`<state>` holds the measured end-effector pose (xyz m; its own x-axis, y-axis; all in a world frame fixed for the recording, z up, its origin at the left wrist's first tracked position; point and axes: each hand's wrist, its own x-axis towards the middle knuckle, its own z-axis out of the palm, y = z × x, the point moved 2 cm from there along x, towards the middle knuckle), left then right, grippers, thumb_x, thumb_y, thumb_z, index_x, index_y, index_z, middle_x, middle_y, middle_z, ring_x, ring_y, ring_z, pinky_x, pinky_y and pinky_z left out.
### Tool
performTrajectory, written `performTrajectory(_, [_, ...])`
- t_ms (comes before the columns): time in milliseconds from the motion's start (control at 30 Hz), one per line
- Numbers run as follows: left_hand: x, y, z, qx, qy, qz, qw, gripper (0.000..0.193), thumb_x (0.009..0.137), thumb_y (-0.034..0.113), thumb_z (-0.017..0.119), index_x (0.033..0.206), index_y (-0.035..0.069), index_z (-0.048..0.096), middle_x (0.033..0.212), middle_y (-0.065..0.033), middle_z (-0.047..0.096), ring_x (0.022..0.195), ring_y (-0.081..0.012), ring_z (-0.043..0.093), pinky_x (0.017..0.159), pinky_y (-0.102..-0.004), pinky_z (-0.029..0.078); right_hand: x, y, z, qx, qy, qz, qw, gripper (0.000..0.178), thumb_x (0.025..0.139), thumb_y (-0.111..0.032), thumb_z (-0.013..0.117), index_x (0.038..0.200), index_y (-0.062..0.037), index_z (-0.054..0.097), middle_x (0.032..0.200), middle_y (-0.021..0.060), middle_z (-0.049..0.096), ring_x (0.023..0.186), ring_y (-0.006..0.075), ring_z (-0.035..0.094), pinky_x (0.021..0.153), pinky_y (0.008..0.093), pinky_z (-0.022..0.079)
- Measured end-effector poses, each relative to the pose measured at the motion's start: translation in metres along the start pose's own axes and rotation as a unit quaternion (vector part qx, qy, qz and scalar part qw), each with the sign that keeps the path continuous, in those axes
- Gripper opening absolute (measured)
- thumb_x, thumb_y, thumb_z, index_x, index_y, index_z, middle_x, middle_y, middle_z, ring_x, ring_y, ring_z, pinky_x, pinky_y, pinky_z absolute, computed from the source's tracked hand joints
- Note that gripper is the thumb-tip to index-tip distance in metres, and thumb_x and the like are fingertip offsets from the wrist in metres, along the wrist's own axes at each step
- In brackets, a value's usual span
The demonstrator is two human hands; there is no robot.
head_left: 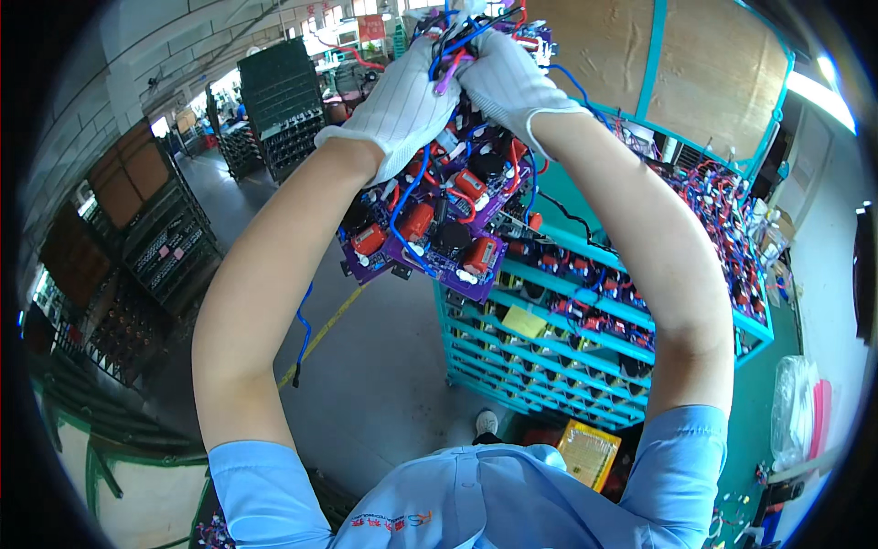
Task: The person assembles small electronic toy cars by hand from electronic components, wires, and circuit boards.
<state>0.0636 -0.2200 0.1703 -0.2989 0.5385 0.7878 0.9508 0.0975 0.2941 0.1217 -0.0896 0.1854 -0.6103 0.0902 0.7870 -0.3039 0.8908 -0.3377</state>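
Note:
My left hand (402, 110), in a white glove, and my right hand (508, 82), also gloved, are raised high and closed together on a stack of purple circuit boards (439, 229). The boards carry red and black parts and red, blue and black wires. Both hands clutch the top of the stack among the wires. A loose blue wire (302, 329) dangles below my left forearm. The fingertips are partly buried in the wiring.
A teal multi-shelf rack (549, 366) loaded with several similar boards stands right of centre, with brown panels behind it. Dark trolleys of trays (283, 110) stand at the back left. A yellow line (320, 334) crosses the grey floor. A yellow box (590, 453) lies by the rack's foot.

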Motion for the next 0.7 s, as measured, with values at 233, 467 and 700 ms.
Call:
performTrajectory(233, [0.091,-0.095,0.094,0.007,-0.004,0.013,1.000,0.047,0.089,0.006,0.058,0.134,0.004,0.046,0.094,-0.0179,0.065,0.082,-0.0279,0.063,0.076,-0.0382,0.049,0.077,0.132,0.022,-0.063,-0.008,-0.018,0.998,0.037,0.085,-0.024,0.062,0.105,0.0070,0.058,0.093,0.0301,0.066,0.094,0.0447,0.064,0.082,0.0460,0.051])
performTrajectory(467, [0.156,-0.136,0.224,-0.068,-0.070,-0.135,0.986,0.043,0.100,0.014,0.038,0.143,0.010,0.038,0.129,-0.0112,0.058,0.123,-0.0256,0.051,0.108,-0.0372,0.035,0.140,0.373,0.069,-0.004,0.013,-0.005,1.000,0.039,0.089,-0.031,0.062,0.104,0.0037,0.060,0.092,0.0269,0.067,0.090,0.0422,0.066,0.077,0.0451,0.052])
performTrajectory(700, [0.118,-0.215,0.326,-0.245,-0.320,-0.370,0.837,0.076,0.092,0.024,0.058,0.153,0.016,0.014,0.116,-0.0140,0.062,0.077,-0.0224,0.061,0.073,-0.0403,0.052,0.056,0.425,0.110,-0.445,-0.248,-0.351,0.786,0.017,0.080,-0.011,0.060,0.092,-0.0023,0.068,0.079,0.0154,0.066,0.082,0.0291,0.065,0.073,0.0433,0.051])
